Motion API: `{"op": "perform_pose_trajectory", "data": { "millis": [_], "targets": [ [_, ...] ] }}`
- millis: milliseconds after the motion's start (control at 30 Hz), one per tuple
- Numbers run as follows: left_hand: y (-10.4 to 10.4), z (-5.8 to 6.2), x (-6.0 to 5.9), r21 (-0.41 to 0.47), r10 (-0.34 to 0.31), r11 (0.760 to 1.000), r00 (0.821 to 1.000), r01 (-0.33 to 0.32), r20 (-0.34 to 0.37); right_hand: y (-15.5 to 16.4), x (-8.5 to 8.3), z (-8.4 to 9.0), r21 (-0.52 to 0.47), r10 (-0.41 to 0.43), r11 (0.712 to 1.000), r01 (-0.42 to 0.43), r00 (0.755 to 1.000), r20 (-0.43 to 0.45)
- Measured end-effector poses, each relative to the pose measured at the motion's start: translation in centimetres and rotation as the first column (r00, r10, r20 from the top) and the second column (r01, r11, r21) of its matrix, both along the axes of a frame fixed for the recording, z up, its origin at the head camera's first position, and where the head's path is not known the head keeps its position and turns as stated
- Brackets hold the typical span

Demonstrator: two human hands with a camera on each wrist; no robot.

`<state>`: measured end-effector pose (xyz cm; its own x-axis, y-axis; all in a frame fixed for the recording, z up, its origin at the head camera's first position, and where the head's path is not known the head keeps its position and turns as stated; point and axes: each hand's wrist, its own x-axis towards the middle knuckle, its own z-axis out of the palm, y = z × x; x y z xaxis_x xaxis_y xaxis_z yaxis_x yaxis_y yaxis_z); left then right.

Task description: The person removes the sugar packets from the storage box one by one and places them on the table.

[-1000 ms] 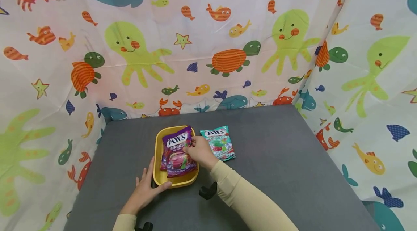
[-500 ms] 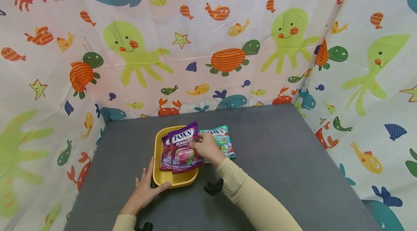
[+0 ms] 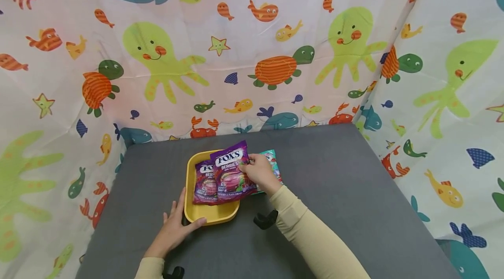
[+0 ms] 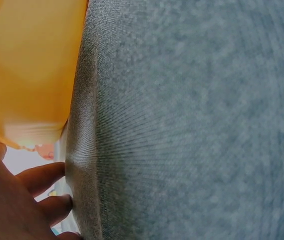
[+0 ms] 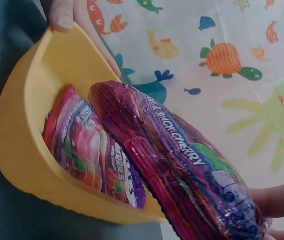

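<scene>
The left hand (image 3: 170,230) lay flat on the grey worktop (image 3: 334,191), fingers straight, its thumb against the near corner of the yellow tray (image 3: 189,183) at about 7 o'clock, gripping nothing. Inside the tray lay one purple bag (image 3: 204,187), partly covered. Over the tray's 3 o'clock rim a second purple bag (image 3: 232,174), marked "FOX'S BERRIES" on the front and "BLACK CHERRY" along its side in the right wrist view, was pinched at its right edge by the fingers of the right hand (image 3: 261,174). A teal bag (image 3: 273,162) lay on the worktop just right of the tray, mostly hidden by that hand. A sea-creature curtain (image 3: 252,51) enclosed the worktop.
</scene>
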<state>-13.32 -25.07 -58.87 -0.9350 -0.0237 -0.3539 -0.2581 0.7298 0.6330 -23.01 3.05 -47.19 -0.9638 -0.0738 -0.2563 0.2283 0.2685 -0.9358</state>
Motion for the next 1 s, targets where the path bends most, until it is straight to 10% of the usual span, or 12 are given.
{"op": "perform_pose_trajectory", "data": {
  "millis": [1000],
  "targets": [
    [0.0,-0.1,0.0,0.014,0.003,1.0,1.0,-0.003,-0.011,6.2,-2.2,-0.3,0.004,-0.15,0.989,0.15,0.988,0.042]
  ]
}}
